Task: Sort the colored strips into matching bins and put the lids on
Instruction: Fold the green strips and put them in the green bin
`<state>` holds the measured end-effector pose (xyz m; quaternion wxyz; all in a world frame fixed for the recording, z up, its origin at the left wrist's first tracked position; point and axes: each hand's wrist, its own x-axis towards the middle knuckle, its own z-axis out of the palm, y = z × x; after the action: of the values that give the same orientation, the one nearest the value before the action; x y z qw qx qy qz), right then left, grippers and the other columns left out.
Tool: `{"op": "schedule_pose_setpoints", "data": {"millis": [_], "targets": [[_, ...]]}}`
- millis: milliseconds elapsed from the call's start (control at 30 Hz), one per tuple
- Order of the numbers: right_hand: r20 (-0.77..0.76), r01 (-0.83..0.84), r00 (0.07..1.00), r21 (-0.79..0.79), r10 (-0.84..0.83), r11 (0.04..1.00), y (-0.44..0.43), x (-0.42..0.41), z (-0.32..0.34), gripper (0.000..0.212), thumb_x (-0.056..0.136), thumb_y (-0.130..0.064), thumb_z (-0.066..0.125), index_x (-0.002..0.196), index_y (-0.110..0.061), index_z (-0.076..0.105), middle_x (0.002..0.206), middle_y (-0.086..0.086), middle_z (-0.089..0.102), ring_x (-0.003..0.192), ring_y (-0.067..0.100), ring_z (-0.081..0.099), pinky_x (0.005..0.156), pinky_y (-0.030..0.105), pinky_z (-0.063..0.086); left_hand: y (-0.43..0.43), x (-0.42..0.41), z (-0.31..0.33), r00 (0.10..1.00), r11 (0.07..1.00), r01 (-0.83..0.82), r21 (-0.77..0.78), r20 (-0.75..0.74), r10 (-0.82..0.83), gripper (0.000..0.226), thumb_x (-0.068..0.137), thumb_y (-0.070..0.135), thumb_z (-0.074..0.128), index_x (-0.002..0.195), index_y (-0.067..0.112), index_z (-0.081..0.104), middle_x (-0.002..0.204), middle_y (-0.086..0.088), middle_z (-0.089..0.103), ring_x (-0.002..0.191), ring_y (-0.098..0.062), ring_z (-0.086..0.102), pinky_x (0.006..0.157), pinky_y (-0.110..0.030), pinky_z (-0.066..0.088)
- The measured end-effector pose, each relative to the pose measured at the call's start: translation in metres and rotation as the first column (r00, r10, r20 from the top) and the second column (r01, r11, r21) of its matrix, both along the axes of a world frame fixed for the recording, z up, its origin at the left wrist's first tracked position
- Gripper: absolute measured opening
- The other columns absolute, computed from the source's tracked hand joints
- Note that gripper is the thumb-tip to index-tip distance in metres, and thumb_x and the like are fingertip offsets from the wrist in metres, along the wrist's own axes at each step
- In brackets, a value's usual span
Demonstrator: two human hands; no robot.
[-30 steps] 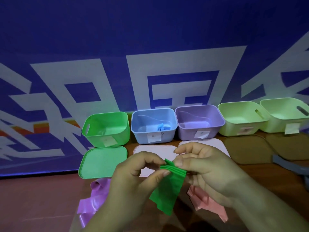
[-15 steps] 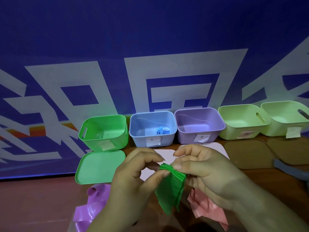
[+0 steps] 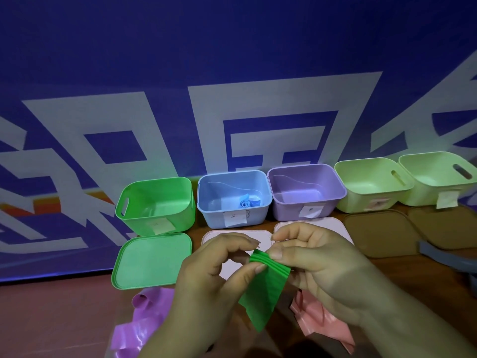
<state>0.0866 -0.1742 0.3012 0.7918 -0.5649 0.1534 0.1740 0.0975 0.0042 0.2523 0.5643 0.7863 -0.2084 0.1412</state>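
Far edge of the worktop, left end of the row: green bin (image 3: 154, 205), its green lid (image 3: 152, 260) lying in front. Near edge, centre: left hand (image 3: 206, 275) and right hand (image 3: 322, 270), each grip pinched on the folded green strip (image 3: 265, 293) held above the worktop. Best practice is probably to hold the folds tight, carry the strip left and release it well inside the bin.

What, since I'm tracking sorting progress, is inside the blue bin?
A curled blue strip lies inside the blue bin, toward its front right. The bin's own front wall hides the nearest part of its floor.
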Motion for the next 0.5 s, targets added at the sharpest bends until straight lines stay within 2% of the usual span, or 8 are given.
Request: {"op": "schedule_pose_setpoints", "data": {"millis": [200,300,400,500], "targets": [[0.001,-0.005,1.0,-0.009,0.005,1.0,0.0007,-0.0005,-0.0012,0.016,0.081,0.005,0.068,0.089,-0.009,0.067,0.073,0.008,0.071,0.063,0.014,0.066,0.055,0.025,0.052,0.0029,0.0011,-0.0005,0.999,1.0,0.008,0.005,-0.042,-0.007,0.026,0.075,0.041,0.073,0.1,0.041,0.068,0.09,0.012,0.072,0.085,-0.016,0.069,0.073,-0.038,0.058],[0.075,-0.041,0.996,-0.027,0.043,0.999,-0.0003,-0.0028,0.0018,0.027,0.069,0.003,0.08,0.09,-0.01,0.068,0.075,0.008,0.072,0.064,0.013,0.066,0.055,0.022,0.051,0.0033,0.0008,-0.0004,0.999,1.0,0.005,0.008,-0.054,-0.004,0.02,0.074,0.039,0.074,0.093,0.036,0.068,0.084,0.011,0.072,0.082,-0.016,0.069,0.073,-0.033,0.056],[0.202,-0.082,0.972,-0.183,0.119,0.98,-0.0045,-0.0045,0.0036,0.029,0.062,-0.007,0.078,0.087,-0.02,0.073,0.082,0.005,0.075,0.068,0.009,0.068,0.055,0.016,0.05,0.0039,0.0016,0.0008,0.997,1.0,-0.007,0.01,-0.08,0.007,0.017,0.074,0.037,0.073,0.089,0.034,0.068,0.082,0.011,0.071,0.081,-0.014,0.068,0.072,-0.025,0.053],[0.295,-0.072,0.935,-0.38,0.194,0.922,-0.0068,-0.0041,0.0025,0.038,0.06,-0.011,0.083,0.089,-0.033,0.073,0.088,0.002,0.076,0.079,0.012,0.07,0.072,0.021,0.054,0.0035,0.0038,0.0055,0.994,1.0,-0.027,0.012,-0.109,0.028,0.018,0.072,0.041,0.071,0.089,0.035,0.067,0.084,0.012,0.07,0.084,-0.013,0.066,0.074,-0.017,0.048]]}}
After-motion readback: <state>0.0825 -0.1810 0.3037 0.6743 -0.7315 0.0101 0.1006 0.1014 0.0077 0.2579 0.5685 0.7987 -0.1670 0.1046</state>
